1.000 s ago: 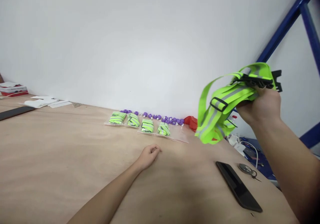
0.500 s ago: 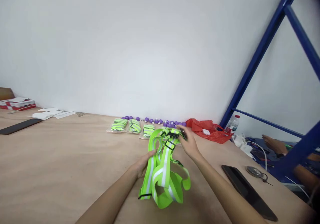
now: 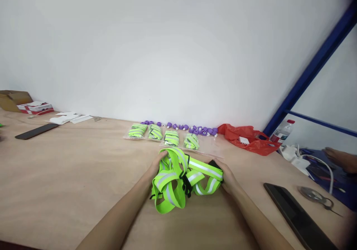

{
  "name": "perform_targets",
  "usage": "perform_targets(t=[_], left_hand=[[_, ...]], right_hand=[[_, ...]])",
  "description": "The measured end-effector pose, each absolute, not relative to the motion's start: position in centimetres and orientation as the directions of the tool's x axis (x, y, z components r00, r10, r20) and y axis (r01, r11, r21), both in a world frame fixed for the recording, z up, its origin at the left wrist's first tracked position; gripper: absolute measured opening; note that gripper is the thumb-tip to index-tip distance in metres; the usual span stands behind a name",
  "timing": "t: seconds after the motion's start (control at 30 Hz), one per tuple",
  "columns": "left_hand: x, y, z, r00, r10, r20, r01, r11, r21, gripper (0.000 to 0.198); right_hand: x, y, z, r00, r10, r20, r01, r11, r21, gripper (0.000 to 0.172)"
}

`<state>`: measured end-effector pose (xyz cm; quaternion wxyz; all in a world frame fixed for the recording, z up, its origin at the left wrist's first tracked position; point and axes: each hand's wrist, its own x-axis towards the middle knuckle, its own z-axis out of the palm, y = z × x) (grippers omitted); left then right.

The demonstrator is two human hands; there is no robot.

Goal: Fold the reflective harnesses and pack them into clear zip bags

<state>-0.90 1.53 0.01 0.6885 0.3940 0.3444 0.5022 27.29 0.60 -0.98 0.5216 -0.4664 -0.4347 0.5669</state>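
Between my two hands hangs a neon-green reflective harness (image 3: 170, 181) with silver stripes and black buckles, its straps looped and tangled. My left hand (image 3: 156, 164) is closed on the bundled loops at its left side, the fingers mostly hidden behind the straps. At the other end, my right hand (image 3: 226, 175) grips a strap beside a black piece. Just beyond the harness, several clear bags with folded green reflective straps (image 3: 171, 138) lie in a row on the wooden table (image 3: 83, 183).
Small purple parts (image 3: 200, 130) line the wall. Rightward are a red plastic bag (image 3: 251, 140), a bottle (image 3: 283, 132), a black phone-like slab (image 3: 295, 213) and a round tape-like object (image 3: 314, 195). Another person's hand (image 3: 341, 160) shows past the blue frame (image 3: 312, 71). Papers (image 3: 65, 118) lie left.
The harness has turned from hanging upright to stretching sideways. My right hand has moved lower and to the right, my left hand slightly up. The view has swung left, showing a fourth bag.
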Motion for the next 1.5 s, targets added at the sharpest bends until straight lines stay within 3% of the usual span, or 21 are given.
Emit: perform_targets(t=[0.1,0.23,0.37,0.47,0.63,0.73,0.83,0.97,1.03,1.2,1.33,1.5], left_hand=[[-0.8,1.7,0.5,0.223,0.975,-0.024,-0.376,0.108,0.92,0.063],[-1.7,2.4,0.4,0.122,0.99,0.064,-0.283,-0.027,0.959,0.052],[-3.1,2.6,0.8,0.022,0.972,0.233,0.118,-0.234,0.965,0.041],[-3.7,2.5,1.2,0.061,0.968,0.245,0.318,-0.252,0.914,0.043],[-3.9,2.6,1.0,-0.005,0.971,0.24,0.49,-0.207,0.847,0.055],[-4.0,2.3,1.1,-0.026,0.948,0.318,0.573,-0.247,0.782,0.054],[-3.9,1.5,2.2,-0.006,0.849,0.528,0.641,-0.402,0.654,0.047],[-2.9,-0.2,3.8,0.171,0.688,0.706,0.666,-0.608,0.432,0.032],[-2.0,-0.9,4.1,0.311,0.649,0.694,0.635,-0.686,0.356,0.024],[0.2,-1.4,2.7,0.587,0.619,0.523,0.608,-0.762,0.22,0.05],[0.7,-1.3,1.5,0.602,0.659,0.451,0.644,-0.735,0.213,0.036],[0.8,-1.2,1.4,0.577,0.659,0.484,0.594,-0.744,0.305,0.026]], right_hand=[[27.6,0.7,-0.8,0.032,0.999,-0.012,-0.212,-0.005,-0.977,0.04],[28.7,0.8,-0.3,0.106,0.993,0.055,-0.219,0.077,-0.973,0.036],[30.3,0.9,-0.2,0.085,0.996,-0.027,-0.236,-0.006,-0.972,0.039],[31.2,1.1,-0.4,0.034,0.995,-0.095,-0.218,-0.085,-0.972,0.045],[31.3,1.5,-0.8,0.089,0.993,-0.081,-0.093,-0.073,-0.993,0.055],[31.1,1.7,-0.8,0.078,0.996,-0.049,-0.042,-0.046,-0.998,0.06],[30.9,1.6,-0.7,0.033,0.998,-0.044,-0.006,-0.044,-0.999,0.06],[30.8,1.2,-0.6,-0.053,0.994,-0.092,0.072,-0.088,-0.993,0.057],[30.7,1.0,-0.6,-0.106,0.986,-0.127,0.106,-0.116,-0.988,0.056],[30.9,0.9,-0.7,-0.171,0.975,-0.142,0.161,-0.114,-0.98,0.058],[30.9,0.7,-0.2,-0.27,0.952,-0.147,0.218,-0.089,-0.972,0.058],[30.5,0.3,0.4,-0.303,0.945,-0.121,0.235,-0.049,-0.971,0.048]])
